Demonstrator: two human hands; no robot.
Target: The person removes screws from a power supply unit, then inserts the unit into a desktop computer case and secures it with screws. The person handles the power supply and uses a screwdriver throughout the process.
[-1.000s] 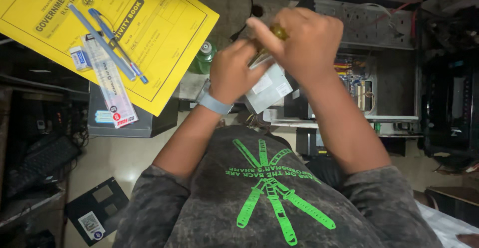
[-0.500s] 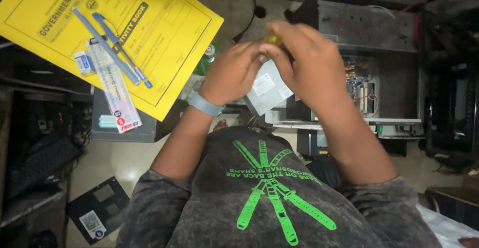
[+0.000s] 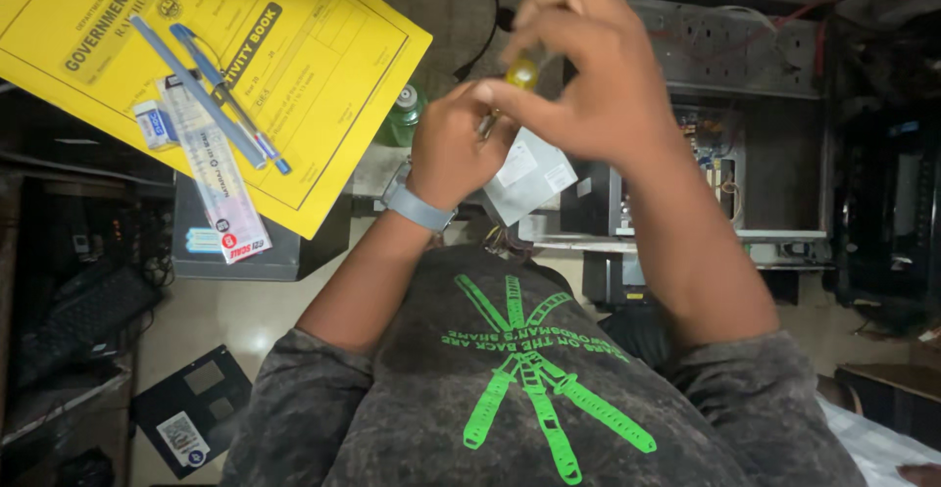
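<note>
My right hand (image 3: pixel 588 80) is closed around the yellow handle of a screwdriver (image 3: pixel 522 72), held upright at the top middle of the view. My left hand (image 3: pixel 449 149), with a grey wristband (image 3: pixel 419 207), sits just below and to the left, its fingers pinched at the screwdriver's shaft. Under both hands lies a light grey boxy part (image 3: pixel 529 178) with white stickers. How the left hand touches that part is hidden.
A yellow booklet (image 3: pixel 294 75) lies at the upper left with two blue pens (image 3: pixel 211 95), a clear ruler (image 3: pixel 218 178) and an eraser (image 3: pixel 155 124) on it. A green bottle (image 3: pixel 402 115) stands beside it. An open metal computer case (image 3: pixel 735 105) is at right, a keyboard (image 3: pixel 78 325) at left.
The right hand has risen a little and shifted its fingers on the yellow handle. The left hand stays pinched beneath it. The view has drifted slightly, so the booklet sits further right.
</note>
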